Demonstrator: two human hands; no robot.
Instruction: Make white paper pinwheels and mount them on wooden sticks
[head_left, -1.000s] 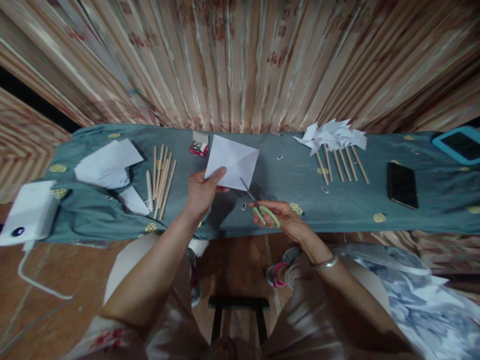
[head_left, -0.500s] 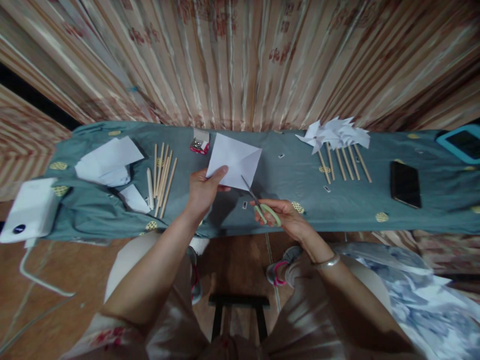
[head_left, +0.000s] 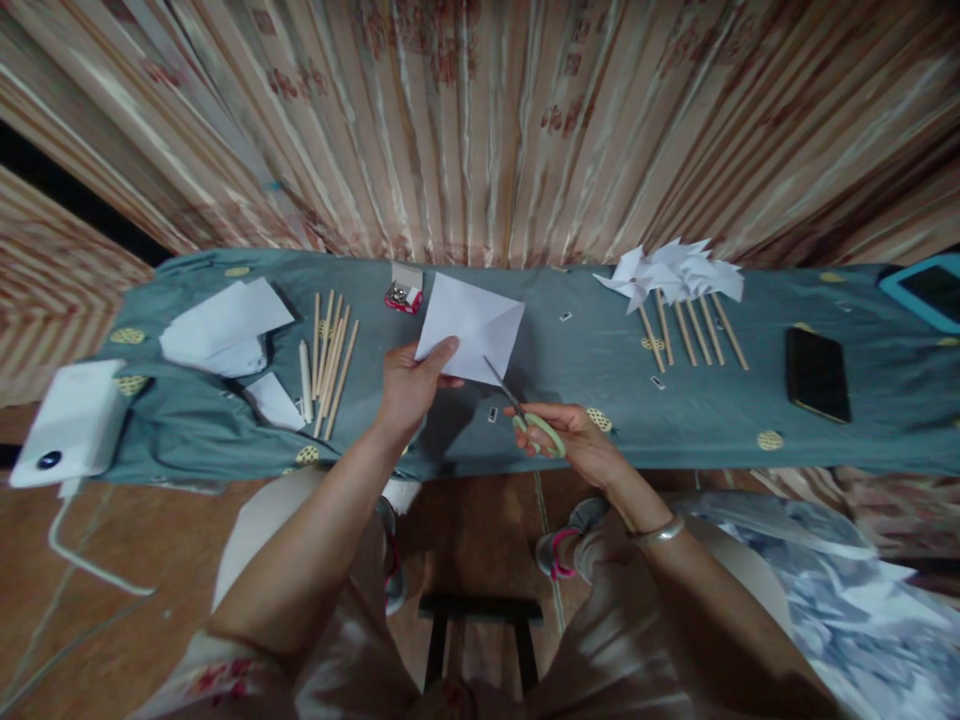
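Observation:
A square white sheet of paper (head_left: 474,322) with diagonal creases is pinched by my left hand (head_left: 415,385) at its lower left edge, thumb on top. My right hand (head_left: 574,437) grips light green-handled scissors (head_left: 538,430), fingers through the loops. The scissor blades reach the paper's lower right part along a crease; their handles are close together. Left of my hands lie several thin wooden sticks (head_left: 335,365) and a small open red box (head_left: 404,290) of metal pins. Several white paper pinwheels (head_left: 671,273) on sticks lie in a row to the right.
On the green cloth-covered table (head_left: 712,400) are a stack of white paper (head_left: 225,325), a folded paper piece (head_left: 275,402), a white marker-like stick (head_left: 305,380), a black phone (head_left: 817,373), a blue-framed device (head_left: 926,290) and a white cabled box (head_left: 71,420). A curtain (head_left: 480,130) hangs behind.
The view has shifted slightly, so the whole scene sits a little lower and further right. The scissor handles look closer together; both hands keep their holds.

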